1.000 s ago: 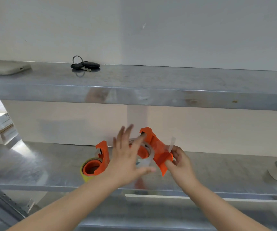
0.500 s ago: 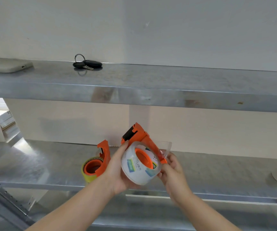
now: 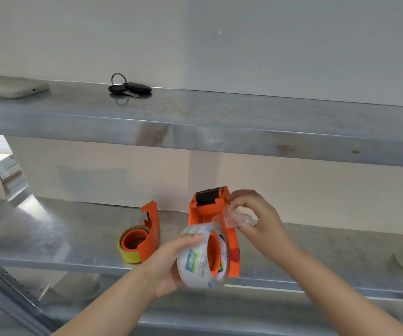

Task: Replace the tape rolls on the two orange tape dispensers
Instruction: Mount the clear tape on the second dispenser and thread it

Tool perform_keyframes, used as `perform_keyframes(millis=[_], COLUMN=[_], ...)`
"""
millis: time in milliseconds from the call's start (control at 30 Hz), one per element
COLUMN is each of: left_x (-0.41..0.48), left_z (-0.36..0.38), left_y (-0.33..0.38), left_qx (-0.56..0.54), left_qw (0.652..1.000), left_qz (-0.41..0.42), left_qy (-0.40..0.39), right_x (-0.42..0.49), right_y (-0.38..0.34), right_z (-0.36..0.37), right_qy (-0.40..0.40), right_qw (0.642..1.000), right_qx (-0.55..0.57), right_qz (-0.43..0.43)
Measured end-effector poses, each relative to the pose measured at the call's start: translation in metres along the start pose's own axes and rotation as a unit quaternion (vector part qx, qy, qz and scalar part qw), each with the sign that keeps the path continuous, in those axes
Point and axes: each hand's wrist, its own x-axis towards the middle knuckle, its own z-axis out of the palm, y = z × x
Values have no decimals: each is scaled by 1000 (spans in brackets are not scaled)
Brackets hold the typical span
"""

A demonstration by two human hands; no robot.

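Left hand (image 3: 164, 267) gripping clear roll (image 3: 195, 258), keys (image 3: 130, 89) above

- The left hand (image 3: 164, 267), low in the frame's centre, holds a clear tape roll (image 3: 197, 257) mounted on an orange dispenser (image 3: 210, 209), thumb on the roll's top.
- The right hand (image 3: 258, 221) pinches the loose tape end (image 3: 235, 218) beside the dispenser's black toothed cutter.
- Left of them, a second orange dispenser (image 3: 150, 235) with a yellow roll (image 3: 129, 255) stands on the lower metal shelf (image 3: 50, 236).
- Keys (image 3: 129, 88) lie on the upper shelf (image 3: 220, 117), upper left.
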Motion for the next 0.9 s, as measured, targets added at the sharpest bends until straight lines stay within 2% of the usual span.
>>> perform_keyframes(millis=[67,167,267,333,400,500,667,767,833,900], left_x=[-3,-5,-4,-3,-3,-8,-13,-13,-12,-10], left_z=[-1,3,11,12,8,1,-5,-6,-4,-2], left_y=[2,3,6,9,12,16,11,10,10,10], left_qx=[25,105,157,176,177,162,152,147,157,166], left_qw=[1000,994,987,983,983,985,984,984,982,981], left_qz=[-16,-33,-40,-38,-38,-56,-78,-80,-78,-76], left_qy=[2,4,13,19,21,-4,-49,-55,-66,-59], right_x=[14,31,41,51,60,66,75,77,79,78], right_y=[-7,-20,-27,-27,-26,-28,-29,-40,-45,-46], right_z=[-12,-18,-12,-11,-14,-20,-37,-37,-33,-28], right_qy=[-53,-71,-103,-86,-87,-140,-245,-300,-312,-309], right_qw=[997,997,991,992,993,981,964,940,935,942], right_qx=[-49,-40,-81,-85,-34,82,29,75,89,53], right_qz=[-34,0,15,38,68,106,104,142,144,120])
